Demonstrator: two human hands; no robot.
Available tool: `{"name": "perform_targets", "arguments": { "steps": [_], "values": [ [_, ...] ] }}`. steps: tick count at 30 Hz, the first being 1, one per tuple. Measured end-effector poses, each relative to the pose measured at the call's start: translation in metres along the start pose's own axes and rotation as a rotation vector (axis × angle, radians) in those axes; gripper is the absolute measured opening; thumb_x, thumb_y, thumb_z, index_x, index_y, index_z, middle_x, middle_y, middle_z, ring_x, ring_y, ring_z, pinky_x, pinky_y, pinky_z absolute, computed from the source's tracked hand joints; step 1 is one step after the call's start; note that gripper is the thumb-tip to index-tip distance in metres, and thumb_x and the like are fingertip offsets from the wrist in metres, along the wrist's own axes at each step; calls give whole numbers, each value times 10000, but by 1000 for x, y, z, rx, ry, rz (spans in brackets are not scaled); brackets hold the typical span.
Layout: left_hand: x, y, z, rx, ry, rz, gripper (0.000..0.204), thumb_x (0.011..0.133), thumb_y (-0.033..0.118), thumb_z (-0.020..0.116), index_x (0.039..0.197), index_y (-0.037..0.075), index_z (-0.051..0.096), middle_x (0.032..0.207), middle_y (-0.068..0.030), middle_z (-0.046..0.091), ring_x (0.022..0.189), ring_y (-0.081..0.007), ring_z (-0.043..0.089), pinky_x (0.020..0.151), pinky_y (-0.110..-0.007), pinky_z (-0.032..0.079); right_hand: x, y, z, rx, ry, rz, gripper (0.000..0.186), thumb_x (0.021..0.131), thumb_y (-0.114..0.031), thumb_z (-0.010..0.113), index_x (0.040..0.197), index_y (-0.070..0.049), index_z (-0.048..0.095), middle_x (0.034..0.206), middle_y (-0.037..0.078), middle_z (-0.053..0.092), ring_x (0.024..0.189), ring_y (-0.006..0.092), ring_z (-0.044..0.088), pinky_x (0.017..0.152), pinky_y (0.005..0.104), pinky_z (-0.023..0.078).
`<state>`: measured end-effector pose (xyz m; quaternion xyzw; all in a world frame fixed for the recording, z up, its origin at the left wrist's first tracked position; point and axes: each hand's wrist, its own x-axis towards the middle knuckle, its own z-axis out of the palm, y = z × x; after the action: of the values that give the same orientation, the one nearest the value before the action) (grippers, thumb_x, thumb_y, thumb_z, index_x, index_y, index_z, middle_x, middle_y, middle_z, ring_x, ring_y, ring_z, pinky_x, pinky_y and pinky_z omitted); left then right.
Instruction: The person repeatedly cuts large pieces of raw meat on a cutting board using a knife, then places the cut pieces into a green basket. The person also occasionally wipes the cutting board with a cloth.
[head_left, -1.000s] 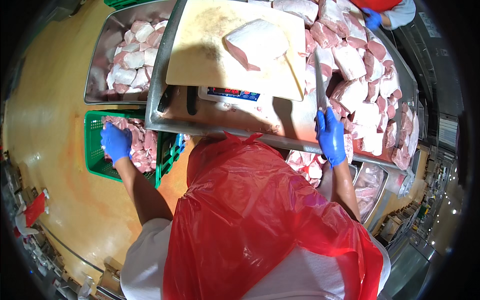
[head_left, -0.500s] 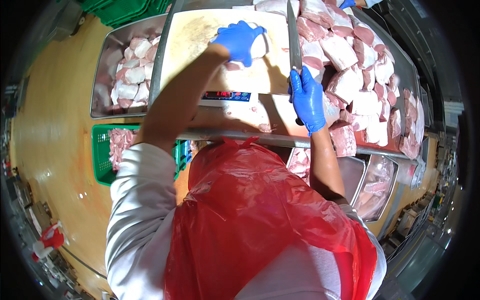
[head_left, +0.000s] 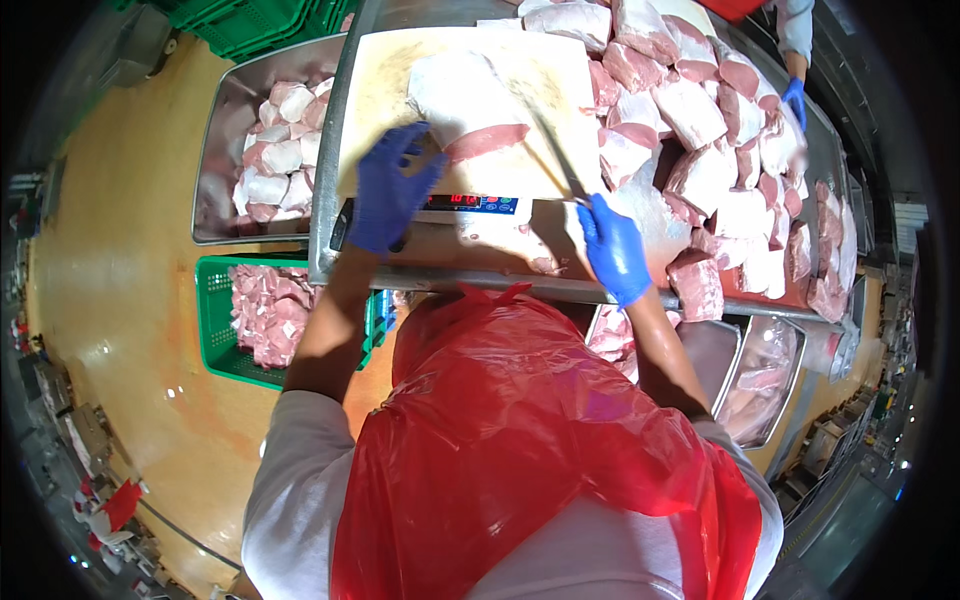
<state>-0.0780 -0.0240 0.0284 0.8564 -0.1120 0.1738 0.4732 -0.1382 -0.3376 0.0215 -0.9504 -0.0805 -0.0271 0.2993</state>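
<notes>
A pale slab of raw meat with a pink cut face lies on the white cutting board. My left hand, in a blue glove and slightly blurred, hangs at the board's near left, fingers apart and holding nothing. At the board's near right, my gloved right hand is closed round the handle of a long knife. Its blade slants up and left over the board, towards the slab. A scale display with lit red digits shows at the board's near edge, next to my left hand.
Many meat pieces pile up on the right. A metal bin of meat stands left, above a green crate of pink pieces. Another person's gloved hand is at the far right. More trays sit below the table edge.
My left hand has drawn back towards me and left off the meat, which now shows as a larger slab. The knife has swung left over the board. Another person's arm has come further into view.
</notes>
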Motion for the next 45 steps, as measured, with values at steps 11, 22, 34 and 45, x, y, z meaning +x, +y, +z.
{"name": "perform_targets", "arguments": {
  "steps": [11,22,34,45],
  "values": [
    [-12,-22,68,186,342,38,67,784,80,702,792,73,636,757,-115,649,659,-338,633,594,-413,513,109,-96,39,-219,-107,-345,176,943,-239,571,1013,-78,577,841,186,688,770,407,669,675,515,524],
    [-31,-23,35,173,231,-117,109,796,108,683,888,65,642,848,-131,639,830,-322,633,729,-442,516,76,16,-75,-782,-301,-478,149,946,-151,526,1085,-111,560,774,143,664,626,343,665,521,471,511],
    [-29,-28,51,251,90,87,185,822,141,673,971,36,639,949,-134,604,916,-332,614,782,-422,513,105,-81,31,-427,-296,-366,208,974,-262,506,1069,-88,570,804,199,685,734,400,679,628,507,533],
    [-94,-40,-13,380,463,-119,148,764,128,737,892,110,665,969,-111,666,848,-321,671,711,-418,552,96,53,-81,-698,-279,-552,225,947,-153,563,1159,-100,617,820,165,669,652,307,666,556,436,507]
  ]
}}
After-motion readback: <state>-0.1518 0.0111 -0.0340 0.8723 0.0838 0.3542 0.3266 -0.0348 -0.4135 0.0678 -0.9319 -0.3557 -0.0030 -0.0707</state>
